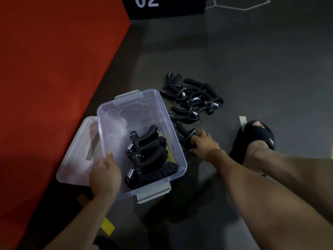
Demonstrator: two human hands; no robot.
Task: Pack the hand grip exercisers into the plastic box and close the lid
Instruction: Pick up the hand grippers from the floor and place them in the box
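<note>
The clear plastic box (144, 112) sits open on the dark floor (252, 69), with several black hand grip exercisers (147, 156) lying in its near half and its lid (77, 156) flat beside it on the left. The left hand (105, 175) has its grip closed on the box's near left rim. The right hand (204, 143) has its grip closed around one exerciser (187, 136) on the floor just right of the box, at the near end of a loose pile of exercisers (194, 98).
</note>
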